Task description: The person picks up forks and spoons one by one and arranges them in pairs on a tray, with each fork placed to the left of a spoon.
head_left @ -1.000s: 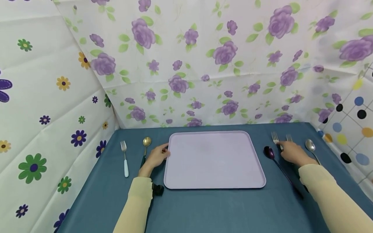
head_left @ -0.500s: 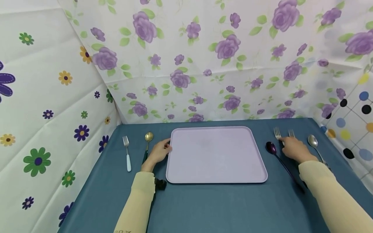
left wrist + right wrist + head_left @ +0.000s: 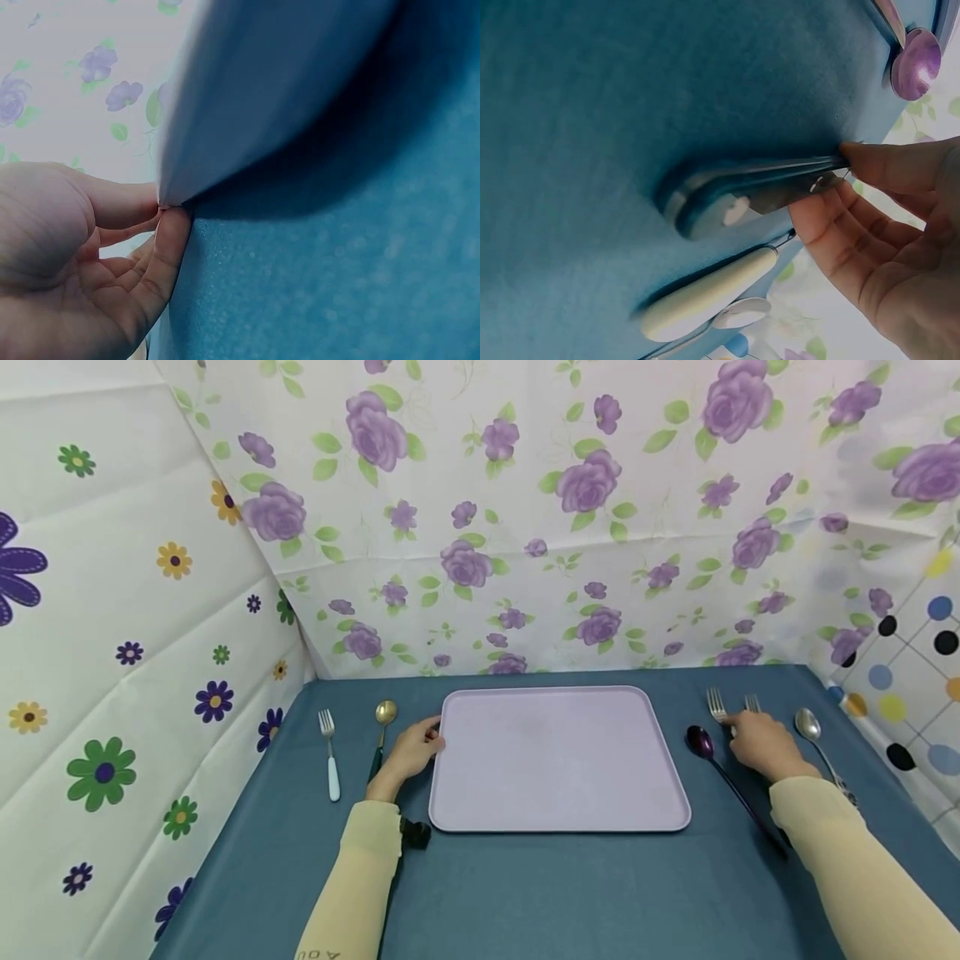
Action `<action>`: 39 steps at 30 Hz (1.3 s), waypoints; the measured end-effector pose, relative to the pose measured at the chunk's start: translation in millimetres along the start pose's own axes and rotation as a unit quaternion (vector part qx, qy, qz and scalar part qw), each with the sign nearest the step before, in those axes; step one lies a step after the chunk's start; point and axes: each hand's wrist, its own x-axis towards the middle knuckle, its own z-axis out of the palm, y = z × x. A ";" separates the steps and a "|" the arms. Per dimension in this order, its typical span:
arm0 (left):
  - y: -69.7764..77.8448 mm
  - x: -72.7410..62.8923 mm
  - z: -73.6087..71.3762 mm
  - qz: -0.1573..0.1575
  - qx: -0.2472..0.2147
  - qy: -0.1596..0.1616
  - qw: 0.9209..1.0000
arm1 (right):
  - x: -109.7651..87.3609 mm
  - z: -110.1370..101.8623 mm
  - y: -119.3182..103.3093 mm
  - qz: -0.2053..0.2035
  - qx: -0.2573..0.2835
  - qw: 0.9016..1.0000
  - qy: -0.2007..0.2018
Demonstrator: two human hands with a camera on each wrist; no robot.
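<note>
While left hand (image 3: 407,752) pinches tray (image 3: 558,760), dark-handled fork (image 3: 717,708) lies pinched beneath right hand (image 3: 768,746).

Beside the right grip (image 3: 767,747), more of the silver spoon's handle (image 3: 831,770) now shows than a second ago.

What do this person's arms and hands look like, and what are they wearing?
The left hand and right hand are bare. The left sleeve and right sleeve are pale yellow; the left has dark marks like lettering. A small black object shows at the left wrist.
</note>
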 end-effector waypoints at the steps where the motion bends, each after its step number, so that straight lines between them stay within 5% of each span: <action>1: -0.1 0.0 -0.2 -0.003 0.000 0.000 1.000 | -0.5 0.2 0.1 0.002 0.001 1.000 0.006; 7: -0.2 -0.7 -0.4 -0.011 0.001 0.002 1.000 | -4.7 1.5 -0.4 0.003 0.002 0.999 0.035; 18: -0.3 0.3 -0.7 -0.003 0.005 0.004 1.000 | -8.8 0.6 -4.9 0.029 0.021 0.999 0.009; 32: 1.5 1.2 4.5 0.009 0.058 0.014 0.998 | -11.0 -6.1 -5.9 0.032 0.061 0.997 0.023; 39: 4.1 -0.2 4.4 -0.002 0.045 0.020 0.999 | -8.9 -8.1 -10.9 0.029 0.083 0.995 0.039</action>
